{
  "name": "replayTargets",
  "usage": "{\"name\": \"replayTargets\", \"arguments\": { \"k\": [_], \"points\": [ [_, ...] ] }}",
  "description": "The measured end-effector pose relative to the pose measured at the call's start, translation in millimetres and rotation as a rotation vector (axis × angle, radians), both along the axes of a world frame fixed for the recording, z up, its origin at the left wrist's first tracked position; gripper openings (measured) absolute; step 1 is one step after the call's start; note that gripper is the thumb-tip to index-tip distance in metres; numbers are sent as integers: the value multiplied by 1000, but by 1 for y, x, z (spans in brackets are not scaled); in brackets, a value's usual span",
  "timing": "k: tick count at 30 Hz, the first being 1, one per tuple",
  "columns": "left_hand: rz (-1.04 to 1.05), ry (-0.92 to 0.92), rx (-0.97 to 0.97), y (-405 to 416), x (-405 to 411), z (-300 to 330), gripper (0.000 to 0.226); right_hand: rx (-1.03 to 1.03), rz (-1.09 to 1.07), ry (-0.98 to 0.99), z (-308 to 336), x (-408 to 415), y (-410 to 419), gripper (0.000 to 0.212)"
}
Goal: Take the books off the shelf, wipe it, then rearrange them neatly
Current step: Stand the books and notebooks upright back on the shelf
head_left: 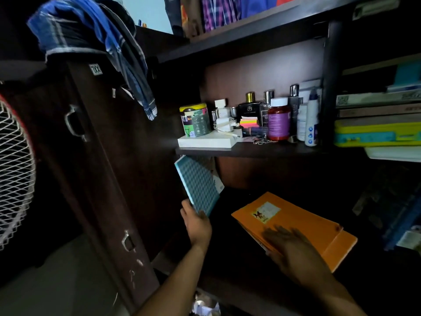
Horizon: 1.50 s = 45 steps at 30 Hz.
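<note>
My left hand (197, 222) grips the lower corner of a blue patterned book (197, 185), which stands tilted against the left side of the dark lower shelf (227, 277). An orange stack of notebooks (303, 224) lies flat on that shelf to the right. My right hand (291, 249) is blurred; it holds the stack's near edge with its fingers spread over the top cover and something underneath.
The shelf above carries a white box (208, 141), a green tin (194, 119), perfume bottles (249, 107) and a red pill jar (278, 120). Stacked books and a yellow case (376, 131) sit at right. An open wardrobe door (95, 156) and a fan (13, 174) stand at left.
</note>
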State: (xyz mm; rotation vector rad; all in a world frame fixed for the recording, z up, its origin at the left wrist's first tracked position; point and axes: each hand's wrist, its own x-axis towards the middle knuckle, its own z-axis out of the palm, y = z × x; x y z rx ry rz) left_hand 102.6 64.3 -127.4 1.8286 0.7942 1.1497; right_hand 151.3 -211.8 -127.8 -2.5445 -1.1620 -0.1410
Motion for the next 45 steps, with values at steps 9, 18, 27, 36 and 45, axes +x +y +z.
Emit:
{"name": "replayTargets", "arguments": {
  "k": [9, 18, 27, 36, 45],
  "points": [
    [166, 270, -166, 24, 35, 17, 28, 34, -3, 48, 6, -4, -2, 57],
    [-140, 20, -172, 31, 34, -22, 32, 31, 25, 123, 10, -2, -4, 71],
    [-419, 427, 145, -19, -4, -7, 65, 46, 45, 67, 15, -9, 0, 50],
    [-627, 51, -167, -22, -6, -4, 70, 493, 246, 203, 36, -9, 90, 32],
    [-349, -296, -313, -22, -11, -1, 46, 419, 234, 12, 9, 5, 95, 38]
  ]
}}
